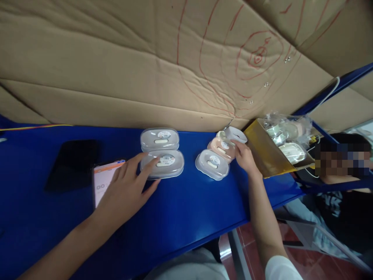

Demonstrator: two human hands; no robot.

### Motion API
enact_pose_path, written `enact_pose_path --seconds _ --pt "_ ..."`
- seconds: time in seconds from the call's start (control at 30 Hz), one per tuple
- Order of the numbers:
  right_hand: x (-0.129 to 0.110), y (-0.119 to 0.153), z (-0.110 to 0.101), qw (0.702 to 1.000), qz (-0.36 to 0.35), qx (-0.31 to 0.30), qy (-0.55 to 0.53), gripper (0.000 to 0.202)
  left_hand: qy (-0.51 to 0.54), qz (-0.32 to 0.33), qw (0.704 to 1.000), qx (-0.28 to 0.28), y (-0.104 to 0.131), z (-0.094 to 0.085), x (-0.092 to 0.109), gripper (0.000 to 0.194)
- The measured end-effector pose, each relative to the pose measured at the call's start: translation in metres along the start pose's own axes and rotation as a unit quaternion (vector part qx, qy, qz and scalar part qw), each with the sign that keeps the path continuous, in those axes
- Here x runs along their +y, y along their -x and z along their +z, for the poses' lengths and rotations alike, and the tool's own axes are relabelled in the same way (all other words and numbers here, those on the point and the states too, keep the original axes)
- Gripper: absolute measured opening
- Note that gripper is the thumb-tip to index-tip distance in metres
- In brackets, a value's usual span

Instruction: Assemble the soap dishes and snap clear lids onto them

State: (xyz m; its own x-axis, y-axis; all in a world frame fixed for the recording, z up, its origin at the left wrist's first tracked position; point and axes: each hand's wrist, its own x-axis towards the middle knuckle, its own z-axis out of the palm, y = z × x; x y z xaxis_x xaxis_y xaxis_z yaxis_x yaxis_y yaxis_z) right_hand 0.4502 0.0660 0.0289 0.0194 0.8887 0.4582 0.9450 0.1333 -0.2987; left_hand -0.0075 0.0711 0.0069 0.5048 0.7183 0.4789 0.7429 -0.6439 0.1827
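My left hand (131, 181) is spread, its fingertips resting on the near edge and lid of a grey oval plastic box (171, 159) with a clear lid and round sticker. Directly behind that box sits a matching grey oval box (148, 139). My right hand (244, 155) has its fingers closed on the right end of a pink oval box (218, 144); the thumb is hard to make out. In front of the pink one lies another grey oval box (211, 165), turned at an angle. Behind it is a white oval box (237, 135).
At left, a lit phone (100, 184) lies partly under my left forearm, beside a dark flat object (72, 165). An open carton (259, 151) of wrapped boxes stands at right. Cardboard (116, 70) lines the back of the blue table (186, 210). Another person (344, 206) sits at right.
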Motion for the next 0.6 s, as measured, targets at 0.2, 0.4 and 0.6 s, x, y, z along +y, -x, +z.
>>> enact_pose_path --seconds 0.2,0.4,0.6 --pt "-0.01 0.009 0.02 0.999 0.024 -0.027 0.02 0.046 0.017 0.062 0.998 0.029 -0.001 -0.007 0.008 0.044" --pt "0.002 -0.001 0.018 0.992 0.075 0.034 0.098 0.054 0.012 0.098 0.994 0.035 -0.001 -0.01 0.016 0.038" --pt "0.019 -0.001 0.0 0.98 0.112 0.024 0.165 0.035 0.017 0.133 0.99 0.048 0.001 -0.011 0.019 0.031"
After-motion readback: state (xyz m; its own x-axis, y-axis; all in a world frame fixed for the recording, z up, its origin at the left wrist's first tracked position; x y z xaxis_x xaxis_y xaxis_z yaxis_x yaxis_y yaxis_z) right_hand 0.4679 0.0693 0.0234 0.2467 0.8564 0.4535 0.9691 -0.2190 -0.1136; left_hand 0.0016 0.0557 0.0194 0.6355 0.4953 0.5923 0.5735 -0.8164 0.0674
